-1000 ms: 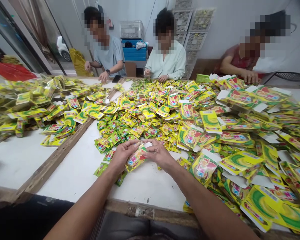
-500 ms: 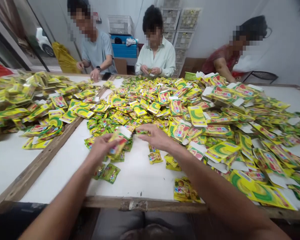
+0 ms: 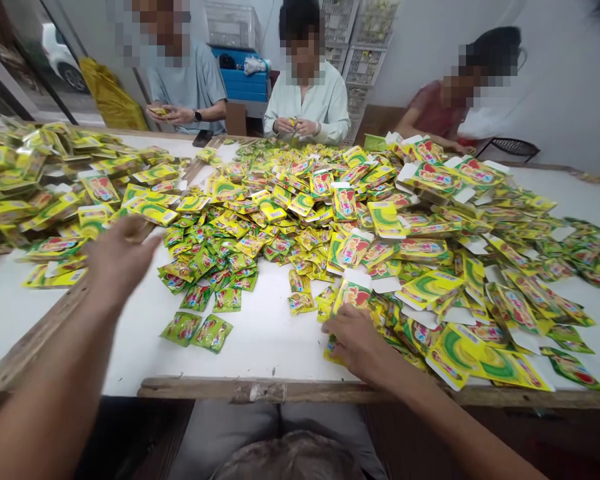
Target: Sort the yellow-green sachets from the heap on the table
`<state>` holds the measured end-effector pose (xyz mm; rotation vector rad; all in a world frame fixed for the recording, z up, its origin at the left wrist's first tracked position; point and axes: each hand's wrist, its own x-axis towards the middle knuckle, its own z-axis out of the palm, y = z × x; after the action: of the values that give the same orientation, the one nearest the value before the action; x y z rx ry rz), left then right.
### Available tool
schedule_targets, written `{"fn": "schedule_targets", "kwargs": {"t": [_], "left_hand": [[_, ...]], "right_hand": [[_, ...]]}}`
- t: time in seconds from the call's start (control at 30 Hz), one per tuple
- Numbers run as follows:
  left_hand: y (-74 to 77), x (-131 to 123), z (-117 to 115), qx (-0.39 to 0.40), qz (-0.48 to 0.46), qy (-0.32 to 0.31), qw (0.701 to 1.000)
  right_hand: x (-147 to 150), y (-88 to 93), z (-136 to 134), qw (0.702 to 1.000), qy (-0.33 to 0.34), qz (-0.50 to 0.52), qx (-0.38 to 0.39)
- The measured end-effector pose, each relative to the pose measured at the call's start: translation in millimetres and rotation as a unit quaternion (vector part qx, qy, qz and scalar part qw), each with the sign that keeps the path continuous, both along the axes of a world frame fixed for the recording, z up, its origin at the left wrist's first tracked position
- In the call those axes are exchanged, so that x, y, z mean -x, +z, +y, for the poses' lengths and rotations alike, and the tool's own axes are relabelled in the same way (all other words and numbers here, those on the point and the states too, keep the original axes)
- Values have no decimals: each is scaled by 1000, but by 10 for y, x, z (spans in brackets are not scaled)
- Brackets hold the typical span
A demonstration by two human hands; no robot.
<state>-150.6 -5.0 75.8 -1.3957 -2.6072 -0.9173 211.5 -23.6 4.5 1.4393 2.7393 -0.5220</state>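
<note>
My left hand (image 3: 120, 257) is raised at the left, beside the pile of filled boxes (image 3: 97, 187); it is blurred, with its fingers apart and nothing visible in it. My right hand (image 3: 355, 337) closes on a yellow-green box (image 3: 353, 291) with an open white flap, at the near edge of the box heap on the right. Small green sachets (image 3: 213, 333) lie between my hands, below a larger pile of green sachets (image 3: 210, 260). A few yellow sachets (image 3: 301, 301) lie left of the box in my right hand.
Flat yellow boxes (image 3: 485, 360) spread over the right side of the white table. A wooden strip (image 3: 30, 347) crosses the table at left; a wooden edge (image 3: 320, 392) runs along the front. Three people sit opposite, with a phone (image 3: 203, 138) near one.
My left hand has moved left, and the box it held is gone from it. My right hand has come down and right onto a box. One person opposite now holds a yellow item.
</note>
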Motion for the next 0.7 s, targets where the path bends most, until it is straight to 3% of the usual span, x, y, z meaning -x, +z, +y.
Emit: {"fn": "schedule_targets", "kwargs": {"t": [0.07,0.17,0.3,0.37,0.43,0.53,0.7], "left_hand": [[-158,-371,88,48,-61,-118,990],[-368,-931,132,139,-116,-284,941],[-642,-1464,89,131,-70,-456,877],[-767,-1591,84,125,-28,-514,848],[-865,-1631,105,130,-6,-524,842],[-942,-1583,155,129,-24,-491,861],[-853,-1343,153,160,-88,-382,906]], "right_hand": [[130,14,143,997,-27,77,-1],[278,28,402,965,-119,234,-5],[383,-31,686,891,-266,367,17],[398,-73,757,863,-298,407,26],[396,-104,775,852,-290,435,28],[381,-122,743,850,-272,451,18],[368,-154,674,860,-249,446,-11]]}}
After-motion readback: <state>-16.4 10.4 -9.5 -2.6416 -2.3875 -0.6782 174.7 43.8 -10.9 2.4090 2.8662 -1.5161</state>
